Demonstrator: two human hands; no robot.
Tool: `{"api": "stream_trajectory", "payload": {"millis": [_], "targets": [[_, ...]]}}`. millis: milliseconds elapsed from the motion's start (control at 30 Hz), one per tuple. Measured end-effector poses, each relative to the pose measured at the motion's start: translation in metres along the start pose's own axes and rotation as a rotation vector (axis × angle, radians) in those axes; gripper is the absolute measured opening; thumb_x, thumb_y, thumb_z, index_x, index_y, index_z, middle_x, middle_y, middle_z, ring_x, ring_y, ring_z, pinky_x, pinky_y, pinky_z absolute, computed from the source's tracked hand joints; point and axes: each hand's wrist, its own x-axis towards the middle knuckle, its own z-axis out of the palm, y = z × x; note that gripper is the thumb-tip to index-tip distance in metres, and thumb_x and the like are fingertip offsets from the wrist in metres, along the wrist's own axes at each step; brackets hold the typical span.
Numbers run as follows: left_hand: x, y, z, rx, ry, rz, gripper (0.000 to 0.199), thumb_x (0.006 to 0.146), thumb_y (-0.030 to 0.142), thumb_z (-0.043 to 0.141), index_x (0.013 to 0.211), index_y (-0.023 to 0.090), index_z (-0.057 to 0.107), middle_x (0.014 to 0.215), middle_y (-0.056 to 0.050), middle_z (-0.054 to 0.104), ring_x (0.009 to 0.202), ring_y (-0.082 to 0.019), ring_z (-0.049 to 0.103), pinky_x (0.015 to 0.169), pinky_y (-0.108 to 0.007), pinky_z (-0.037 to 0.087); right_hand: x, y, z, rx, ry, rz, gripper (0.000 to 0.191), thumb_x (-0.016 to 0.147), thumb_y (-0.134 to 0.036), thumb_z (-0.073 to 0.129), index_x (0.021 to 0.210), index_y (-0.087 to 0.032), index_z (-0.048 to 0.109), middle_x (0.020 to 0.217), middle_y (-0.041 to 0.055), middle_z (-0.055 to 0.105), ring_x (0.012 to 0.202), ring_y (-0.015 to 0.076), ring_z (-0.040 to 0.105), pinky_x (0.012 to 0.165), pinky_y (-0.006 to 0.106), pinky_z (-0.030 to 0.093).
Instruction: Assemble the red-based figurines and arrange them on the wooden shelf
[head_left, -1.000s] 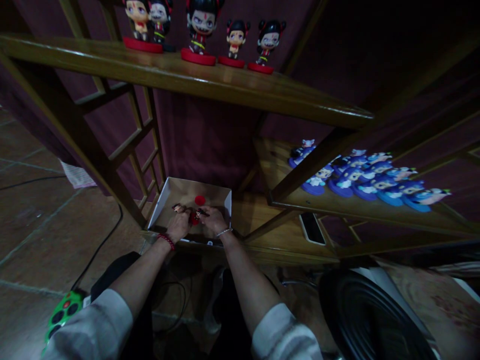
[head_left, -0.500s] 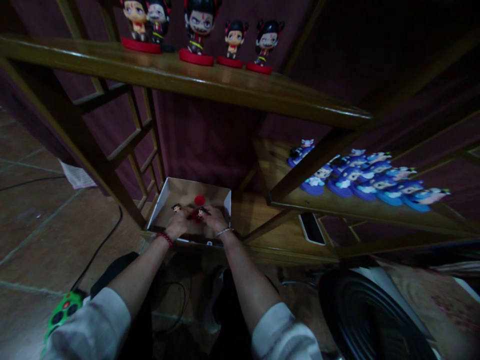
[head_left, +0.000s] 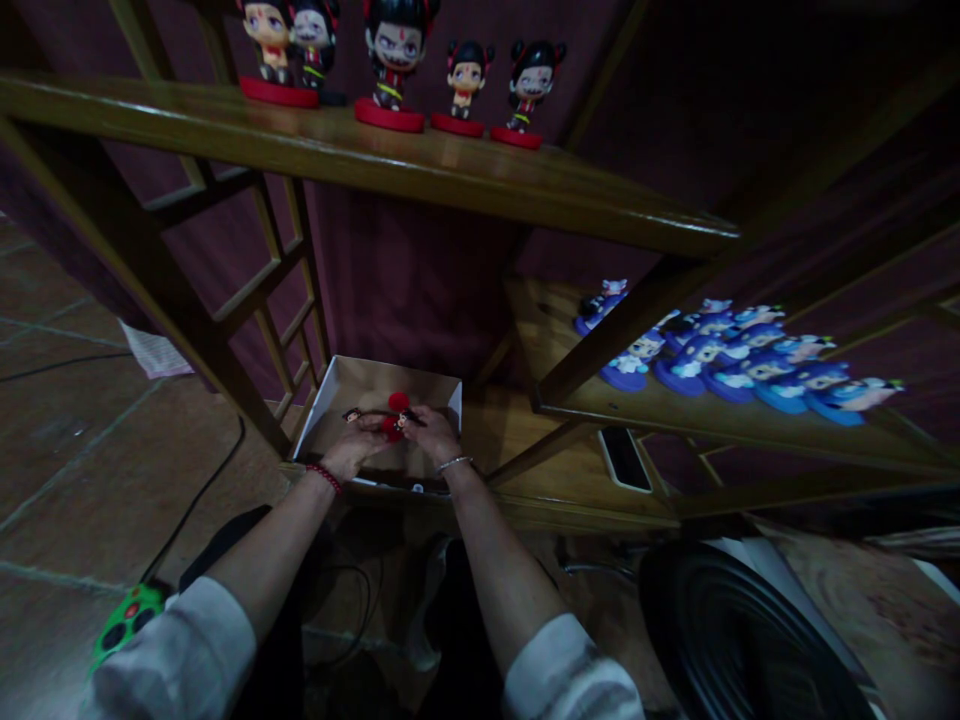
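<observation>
Inside a shallow cardboard box [head_left: 319, 405], my right hand [head_left: 436, 438] grips a small black-haired figurine [head_left: 405, 418], tilted on its side, with a red base [head_left: 391, 429] toward the left. My left hand [head_left: 356, 450] reaches in from the other side, fingers stretched apart near that base; whether they touch it I cannot tell. Beyond the left fingers lies another black-haired figurine [head_left: 352, 415], its body partly hidden. A round red disc [head_left: 398, 401] shows behind the hands.
Above, a wooden shelf [head_left: 465, 175] carries several red-based figurines [head_left: 390, 60]. To the right, several blue-based figurines [head_left: 701, 360] stand on a lower shelf. A phone [head_left: 625, 458] lies on the bottom board. A black round seat [head_left: 742, 640] and a green object [head_left: 127, 625] are near me.
My left hand has drawn slightly left and its fingers have spread away from the figurine. The right hand has lifted and turned a little with the figurine.
</observation>
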Motion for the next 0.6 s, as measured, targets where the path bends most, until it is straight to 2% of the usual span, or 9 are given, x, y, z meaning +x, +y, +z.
{"api": "stream_trajectory", "payload": {"millis": [167, 300, 433, 600], "targets": [[-0.003, 0.007, -0.002, -0.361, -0.071, -0.12, 0.025, 0.073, 0.0, 0.049, 0.094, 0.013, 0.056, 0.097, -0.006, 0.066, 0.09, -0.014, 0.062, 0.081, -0.028, 0.051, -0.001, -0.006, -0.002, 0.064, 0.02, -0.016, 0.022, 0.065, -0.019, 0.06, 0.086, -0.017, 0.056, 0.081, 0.0003, 0.064, 0.068, 0.0105, 0.059, 0.064, 0.024, 0.049], [-0.006, 0.011, -0.003, -0.527, -0.07, -0.124, 0.023, 0.072, -0.001, 0.05, 0.088, 0.013, 0.06, 0.086, -0.004, 0.067, 0.08, -0.011, 0.063, 0.081, -0.028, 0.05, -0.001, -0.008, -0.003, 0.088, 0.022, -0.058, 0.024, 0.065, -0.022, 0.061, 0.087, -0.017, 0.056, 0.083, 0.0005, 0.064, 0.07, 0.011, 0.059, 0.066, 0.025, 0.049], [-0.008, 0.014, -0.004, -0.66, -0.045, -0.102, 0.02, 0.068, -0.002, 0.056, 0.08, 0.012, 0.063, 0.075, -0.002, 0.066, 0.07, -0.009, 0.062, 0.076, -0.025, 0.051, 0.001, -0.007, -0.003, 0.052, 0.037, -0.093, 0.028, 0.062, -0.025, 0.063, 0.088, -0.018, 0.057, 0.08, -0.0001, 0.064, 0.07, 0.0119, 0.059, 0.068, 0.027, 0.048], [-0.012, 0.018, -0.006, -0.742, -0.041, -0.117, 0.02, 0.069, -0.004, 0.055, 0.078, 0.012, 0.064, 0.075, -0.003, 0.066, 0.07, -0.01, 0.062, 0.072, -0.022, 0.051, 0.001, -0.01, -0.001, 0.129, 0.028, -0.102, 0.03, 0.059, -0.025, 0.065, 0.087, -0.018, 0.056, 0.079, -0.0002, 0.063, 0.071, 0.0124, 0.058, 0.068, 0.027, 0.049]]}}
